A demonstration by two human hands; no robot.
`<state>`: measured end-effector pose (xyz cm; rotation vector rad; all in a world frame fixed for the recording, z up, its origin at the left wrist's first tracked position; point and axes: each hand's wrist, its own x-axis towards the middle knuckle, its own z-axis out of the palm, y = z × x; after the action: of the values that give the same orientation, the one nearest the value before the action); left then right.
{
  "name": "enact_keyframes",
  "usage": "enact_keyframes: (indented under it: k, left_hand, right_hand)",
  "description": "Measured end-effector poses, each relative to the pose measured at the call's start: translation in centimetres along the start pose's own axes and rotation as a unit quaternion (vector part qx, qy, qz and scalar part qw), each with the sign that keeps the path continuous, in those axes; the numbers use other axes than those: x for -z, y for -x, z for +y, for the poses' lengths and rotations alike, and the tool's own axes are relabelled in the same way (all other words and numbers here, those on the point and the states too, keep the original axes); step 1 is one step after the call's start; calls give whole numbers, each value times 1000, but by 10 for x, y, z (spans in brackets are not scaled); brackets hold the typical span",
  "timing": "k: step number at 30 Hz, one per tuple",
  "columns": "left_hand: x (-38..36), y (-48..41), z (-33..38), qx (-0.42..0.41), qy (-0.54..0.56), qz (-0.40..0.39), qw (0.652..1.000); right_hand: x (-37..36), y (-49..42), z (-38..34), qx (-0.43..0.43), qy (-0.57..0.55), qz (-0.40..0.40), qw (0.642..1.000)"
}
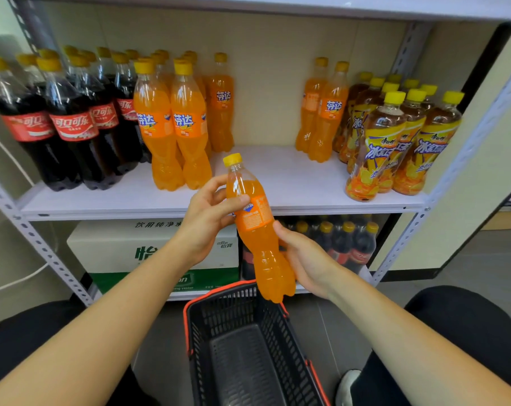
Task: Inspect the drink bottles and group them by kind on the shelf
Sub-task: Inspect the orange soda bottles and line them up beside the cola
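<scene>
An orange soda bottle (257, 227) with a yellow cap is tilted in front of the white shelf (277, 183). My left hand (207, 218) grips its upper half at the label, and my right hand (304, 256) cups its lower half from the right. On the shelf, dark cola bottles (69, 127) fill the left. Beside them stand several orange soda bottles (172, 124). Two more orange soda bottles (321, 112) stand right of the middle gap, against the iced tea bottles (394, 142) at the far right.
A black shopping basket (248, 347) with red rim sits on the floor below my hands, nothing inside. On the lower shelf are a white and green water carton (125, 250) and a pack of cola bottles (342, 244). Grey perforated uprights (37, 238) frame the rack.
</scene>
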<state>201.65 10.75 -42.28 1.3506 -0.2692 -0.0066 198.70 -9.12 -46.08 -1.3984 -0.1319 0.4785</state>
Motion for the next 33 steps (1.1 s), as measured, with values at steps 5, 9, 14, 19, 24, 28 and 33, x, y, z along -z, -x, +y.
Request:
enact_keyframes:
  k: [5,9,14,19,24,28,33]
  left_hand:
    - [-8,3,-7,-10,-37,-3,999]
    - [-4,0,-2,36,2,-50,998]
    - [2,0,-1,26,-1,-24,999]
    - [-8,6,-1,-10,-24,20,999]
    - [-14,10,-3,-48,-65,23,996]
    - [-15,15,-3,-81,-137,-22,987]
    - [-7,16,14,-141,-183,-61,971]
  right_hand:
    - [-5,0,3,20,72,42,996]
    - [-5,-1,5,16,37,67,997]
    - [-3,-2,4,8,21,33,999]
    - [-3,-4,1,59,91,41,993]
    - [-3,-4,2,143,194,92,966]
    - [3,-5,4,166,214,94,958]
    - [14,-1,12,174,285,89,938]
